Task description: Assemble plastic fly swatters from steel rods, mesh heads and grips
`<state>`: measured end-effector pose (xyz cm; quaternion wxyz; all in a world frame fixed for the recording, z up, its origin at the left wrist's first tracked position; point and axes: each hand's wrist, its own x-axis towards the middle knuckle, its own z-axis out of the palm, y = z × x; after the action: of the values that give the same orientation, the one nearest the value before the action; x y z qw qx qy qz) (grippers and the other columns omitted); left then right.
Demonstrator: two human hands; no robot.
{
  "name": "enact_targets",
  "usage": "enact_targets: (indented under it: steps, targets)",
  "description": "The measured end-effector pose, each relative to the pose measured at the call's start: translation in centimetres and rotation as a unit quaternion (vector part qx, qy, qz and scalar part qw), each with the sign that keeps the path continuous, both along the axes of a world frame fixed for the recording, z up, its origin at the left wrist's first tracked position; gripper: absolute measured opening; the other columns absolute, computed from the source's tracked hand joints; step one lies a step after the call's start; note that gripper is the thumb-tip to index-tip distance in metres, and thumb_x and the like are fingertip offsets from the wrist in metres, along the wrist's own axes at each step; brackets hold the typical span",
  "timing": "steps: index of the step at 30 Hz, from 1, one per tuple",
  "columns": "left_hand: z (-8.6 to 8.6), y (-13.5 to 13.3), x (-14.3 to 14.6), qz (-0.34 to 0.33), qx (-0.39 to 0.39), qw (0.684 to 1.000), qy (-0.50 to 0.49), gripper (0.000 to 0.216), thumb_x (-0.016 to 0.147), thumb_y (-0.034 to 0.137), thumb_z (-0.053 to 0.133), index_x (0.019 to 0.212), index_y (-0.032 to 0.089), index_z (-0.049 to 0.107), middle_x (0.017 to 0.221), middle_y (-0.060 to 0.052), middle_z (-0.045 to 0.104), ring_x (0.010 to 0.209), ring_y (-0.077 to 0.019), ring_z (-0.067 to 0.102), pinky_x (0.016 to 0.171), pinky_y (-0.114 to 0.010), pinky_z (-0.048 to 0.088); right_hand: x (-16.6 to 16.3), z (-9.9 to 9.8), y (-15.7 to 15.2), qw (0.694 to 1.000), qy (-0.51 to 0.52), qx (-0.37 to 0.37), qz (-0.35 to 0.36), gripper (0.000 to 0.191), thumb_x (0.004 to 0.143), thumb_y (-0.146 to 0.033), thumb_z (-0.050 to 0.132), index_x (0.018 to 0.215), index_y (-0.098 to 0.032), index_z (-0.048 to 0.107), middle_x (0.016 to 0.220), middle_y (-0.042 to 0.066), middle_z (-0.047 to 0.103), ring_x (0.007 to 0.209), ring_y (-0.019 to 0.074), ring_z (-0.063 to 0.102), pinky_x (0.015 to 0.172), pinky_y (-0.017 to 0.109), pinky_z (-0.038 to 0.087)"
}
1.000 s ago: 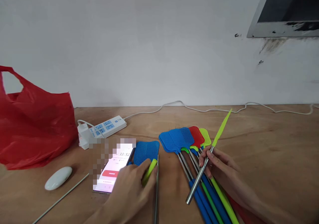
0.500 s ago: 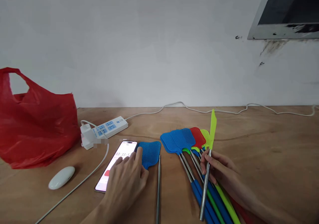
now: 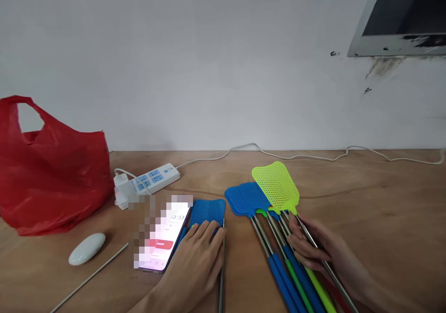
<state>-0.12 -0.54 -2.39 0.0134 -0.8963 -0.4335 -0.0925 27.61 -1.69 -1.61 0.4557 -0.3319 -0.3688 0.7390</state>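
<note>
A yellow-green fly swatter (image 3: 277, 186) is held by its thin metal shaft in my right hand (image 3: 313, 241), fingers closed around it. Its mesh head now faces me, raised over a pile of fly swatters with blue heads (image 3: 244, 197) and blue, green and yellow-green handles. My left hand (image 3: 197, 262) rests over the lower part of another blue swatter head (image 3: 209, 209), fingers bent and close together. Its fingertips reach a bare metal rod (image 3: 221, 280); what they grip is hidden. Left of this hand lies a lit phone (image 3: 162, 238), partly blurred out.
A red plastic bag (image 3: 55, 178) stands at the left, near a white oval object (image 3: 87, 248). Behind the phone is a white power strip (image 3: 169, 176) with a plug and cable; its cord (image 3: 306, 156) runs along the wall. A grey-framed panel (image 3: 411, 20) hangs upper right.
My left hand has moved right from the phone to the blue swatter head and rod. In my right hand the yellow-green swatter has turned from edge-on to face-on, its shaft tilting the other way.
</note>
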Motion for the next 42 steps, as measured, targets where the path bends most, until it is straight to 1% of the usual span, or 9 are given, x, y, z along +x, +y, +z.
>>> enact_targets:
  steps: [8,12,20,24,28,31,34,39,42]
  targets:
    - [-0.7,-0.2,-0.8,0.001,0.053,0.982,-0.180,0.044,0.098,0.020,0.047,0.141,0.023,0.039,0.134,-0.013,0.059,0.120,-0.0315,0.059,0.097,-0.051,0.053,-0.1,0.2,0.2,0.992,-0.039,-0.047,0.108,0.042,0.088,-0.054,0.063,0.067,-0.021,0.049,0.040,-0.013,0.025,0.034,0.0043,0.012,0.032,0.016,0.012]
    - [-0.5,-0.3,-0.7,0.020,0.005,0.958,-0.286,0.058,0.101,0.024,0.047,0.154,0.030,0.023,0.145,-0.010,0.051,0.123,-0.0267,0.058,0.099,-0.043,0.055,-0.4,0.3,-0.1,0.982,-0.027,-0.072,0.172,0.047,0.084,-0.058,0.067,0.065,-0.022,0.045,0.037,-0.014,0.027,0.030,0.0034,0.011,0.028,0.016,0.010]
    - [-0.2,0.1,-0.8,-0.066,-0.048,0.944,-0.320,0.071,0.097,0.010,0.044,0.157,0.035,0.016,0.156,-0.010,0.039,0.141,-0.0293,0.042,0.111,-0.052,0.044,-1.0,1.9,-1.5,0.960,-0.099,-0.109,0.238,0.050,0.077,-0.062,0.069,0.061,-0.022,0.044,0.036,-0.014,0.026,0.029,0.0034,0.014,0.028,0.017,0.009]
    - [-0.4,0.0,-1.0,-0.061,-0.039,0.945,-0.318,0.058,0.095,0.011,0.050,0.146,0.037,0.040,0.148,-0.009,0.046,0.133,-0.0293,0.050,0.105,-0.048,0.049,-0.9,1.0,-2.0,0.957,-0.157,-0.120,0.212,0.051,0.076,-0.064,0.070,0.062,-0.022,0.044,0.037,-0.014,0.027,0.029,0.0028,0.016,0.031,0.019,0.005]
    - [-0.1,0.0,-1.1,-0.036,-0.009,0.940,-0.340,0.022,0.098,0.016,0.049,0.112,0.028,0.062,0.144,-0.009,0.049,0.120,-0.0269,0.057,0.094,-0.041,0.053,-0.6,0.0,-2.0,0.962,-0.167,-0.104,0.187,0.054,0.071,-0.064,0.075,0.061,-0.021,0.045,0.042,-0.012,0.033,0.031,0.0022,0.023,0.034,0.018,0.007]
    - [0.3,-0.1,-0.9,-0.053,-0.018,0.932,-0.359,0.020,0.102,0.019,0.044,0.088,0.023,0.057,0.100,-0.006,0.066,0.088,-0.0203,0.063,0.074,-0.030,0.052,-0.4,0.2,-1.8,0.959,-0.191,-0.084,0.190,0.053,0.073,-0.065,0.073,0.060,-0.022,0.045,0.040,-0.012,0.034,0.030,0.0029,0.022,0.031,0.018,0.009]
    - [0.5,-0.4,-0.3,-0.032,-0.066,0.917,-0.392,0.027,0.103,0.025,0.044,0.076,0.022,0.049,0.064,0.003,0.053,0.058,-0.0135,0.053,0.054,-0.023,0.041,-0.6,1.0,-1.7,0.949,-0.208,-0.081,0.222,0.053,0.076,-0.068,0.068,0.060,-0.023,0.045,0.035,-0.013,0.031,0.027,0.0037,0.018,0.028,0.019,0.008]
    - [1.0,0.2,-0.5,0.064,-0.230,0.845,-0.478,0.038,0.103,0.049,0.042,0.081,0.021,0.052,0.061,0.006,0.047,0.044,-0.0097,0.046,0.041,-0.019,0.038,-0.7,2.3,-0.9,0.958,-0.166,-0.090,0.218,0.054,0.075,-0.066,0.070,0.057,-0.022,0.044,0.034,-0.012,0.028,0.028,0.0040,0.017,0.027,0.019,0.009]
    - [1.2,1.0,-1.1,0.106,-0.251,0.818,-0.507,0.044,0.098,0.061,0.046,0.082,0.020,0.054,0.062,0.007,0.045,0.039,-0.0066,0.037,0.035,-0.017,0.030,-0.2,1.9,-0.1,0.970,-0.076,-0.108,0.204,0.049,0.081,-0.058,0.069,0.059,-0.021,0.044,0.035,-0.013,0.024,0.030,0.0036,0.011,0.028,0.016,0.010]
